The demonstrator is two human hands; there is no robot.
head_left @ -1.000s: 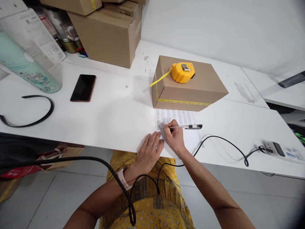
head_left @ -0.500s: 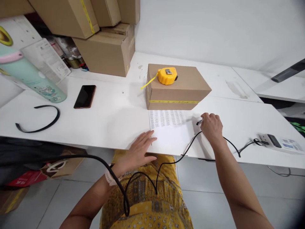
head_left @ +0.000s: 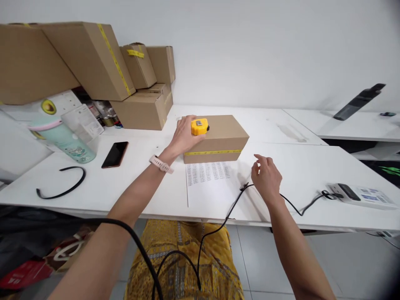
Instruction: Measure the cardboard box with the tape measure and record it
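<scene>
White desk (head_left: 140, 183): left hand (head_left: 183, 137) apparently grips tape measure (head_left: 200, 126) atop box (head_left: 225, 137); right hand (head_left: 265, 179) hovers, fingers spread.

Yellow tape measure (head_left: 199, 126), brown box (head_left: 218, 139) with yellow tape, black phone (head_left: 114, 154)

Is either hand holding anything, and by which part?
The left hand grips the yellow tape measure by its case's left side; the right hand holds nothing.

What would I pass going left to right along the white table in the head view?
Black curved strap → black smartphone → left hand on the yellow plastic tape measure atop the brown cardboard box → right hand, open above the black cable → white power strip.
</scene>
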